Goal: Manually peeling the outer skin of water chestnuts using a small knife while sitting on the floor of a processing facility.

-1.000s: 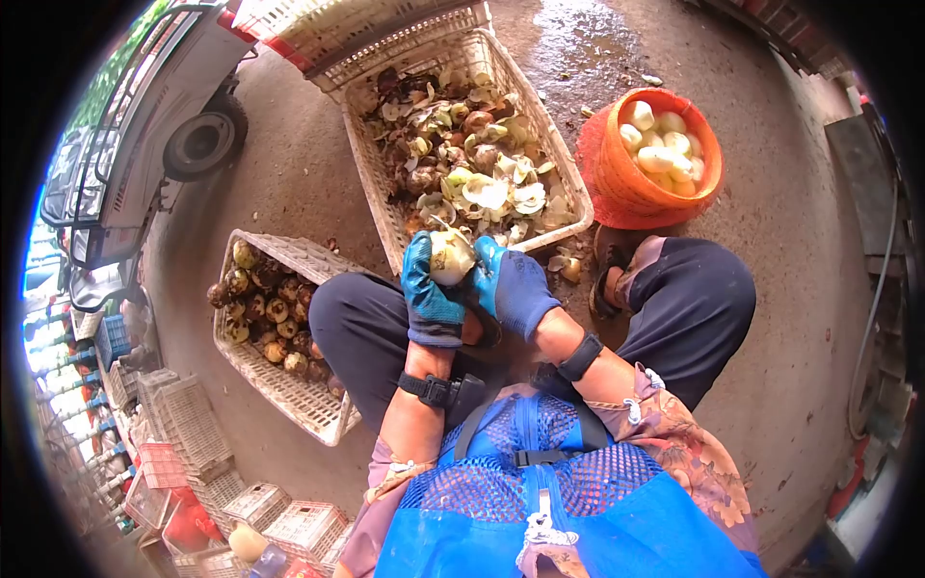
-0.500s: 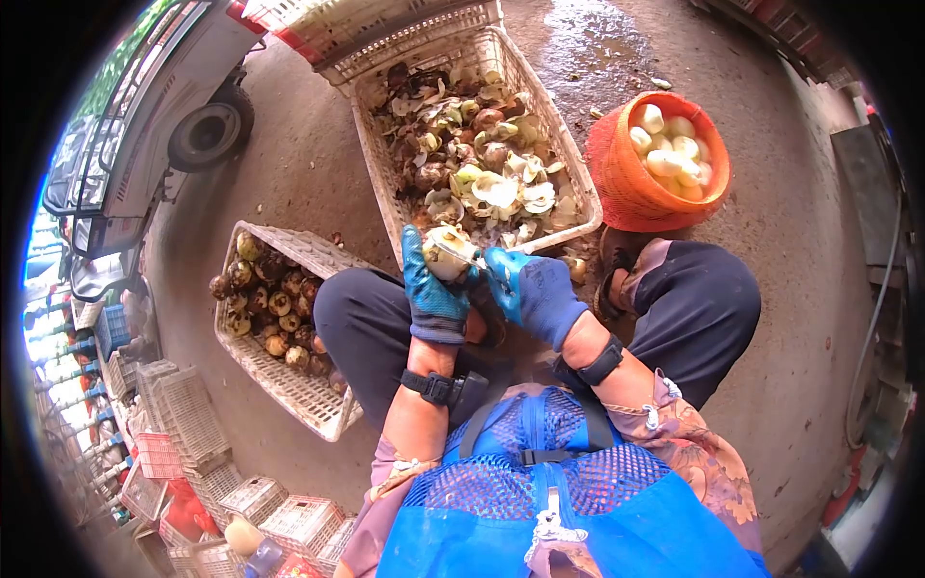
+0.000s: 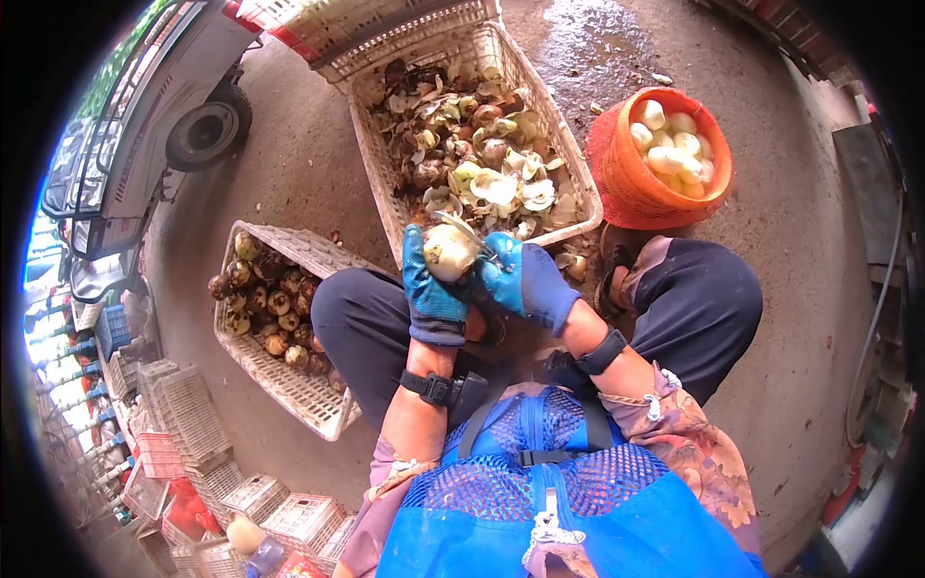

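Observation:
My left hand (image 3: 432, 294), in a blue-and-black work glove, is closed around a partly peeled onion (image 3: 450, 252) with pale flesh and brown patches. My right hand (image 3: 515, 275), gloved the same way, is closed on a knife (image 3: 469, 231), whose thin blade lies against the onion's upper right side. My fingers cover the knife's handle. Just beyond both hands stands a pale plastic crate (image 3: 590, 207) holding brown and whitish onion peels (image 3: 496, 188).
An orange basket (image 3: 665, 214) of peeled white onions (image 3: 686, 144) stands at right. Left of my knee, a tilted crate (image 3: 284, 409) holds unpeeled onions (image 3: 279, 303). A vehicle (image 3: 145, 116) is at upper left, stacked crates (image 3: 193, 414) at lower left. The floor is wet (image 3: 593, 48) at the top.
The onion has turned in my left hand and shows more pale flesh. My right hand and the knife have shifted slightly; the blade now shows across the onion's upper right.

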A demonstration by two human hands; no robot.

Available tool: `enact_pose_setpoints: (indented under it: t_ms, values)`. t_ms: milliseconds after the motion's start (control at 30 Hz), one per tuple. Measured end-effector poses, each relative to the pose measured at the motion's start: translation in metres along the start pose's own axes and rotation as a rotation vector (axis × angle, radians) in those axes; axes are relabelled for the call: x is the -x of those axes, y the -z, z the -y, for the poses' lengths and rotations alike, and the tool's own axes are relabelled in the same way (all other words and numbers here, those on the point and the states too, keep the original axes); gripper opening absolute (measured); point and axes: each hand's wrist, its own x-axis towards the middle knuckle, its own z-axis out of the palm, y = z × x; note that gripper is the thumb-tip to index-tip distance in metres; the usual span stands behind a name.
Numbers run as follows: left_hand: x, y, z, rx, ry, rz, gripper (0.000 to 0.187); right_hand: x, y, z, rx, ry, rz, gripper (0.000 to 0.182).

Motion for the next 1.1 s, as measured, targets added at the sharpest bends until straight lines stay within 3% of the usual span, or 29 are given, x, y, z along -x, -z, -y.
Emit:
enact_pose_setpoints:
  t_ms: [67, 200, 500, 700, 800, 900, 1100]
  values:
    - [0.005, -0.006, -0.003, 0.032, 0.054, 0.008, 0.053, 0.006, 0.009, 0.0, 0.039, -0.001, 0.019, 0.021]
    - [0.01, -0.014, -0.008, 0.058, 0.043, 0.029, 0.054, 0.024, 0.018, -0.007, 0.179, 0.24, -0.09, 0.03]
    - [0.015, -0.018, -0.011, 0.013, 0.076, -0.019, 0.055, 0.025, 0.016, -0.012, 0.453, 0.222, -0.001, 0.029]
    - [0.005, -0.006, -0.013, 0.064, 0.177, -0.051, 0.055, 0.022, 0.021, -0.017, 0.397, 0.342, -0.028, 0.03]
    - [0.004, -0.008, -0.011, 0.071, 0.213, -0.041, 0.056, 0.021, 0.023, -0.017, 0.356, 0.368, -0.047, 0.013]
    - [0.005, -0.007, -0.01, 0.032, 0.236, -0.051, 0.055, 0.02, 0.031, -0.014, 0.42, 0.407, 0.025, 0.034]
    - [0.009, -0.011, -0.012, 0.003, 0.196, -0.026, 0.05, 0.014, 0.022, -0.029, 0.482, 0.394, 0.01, 0.034]
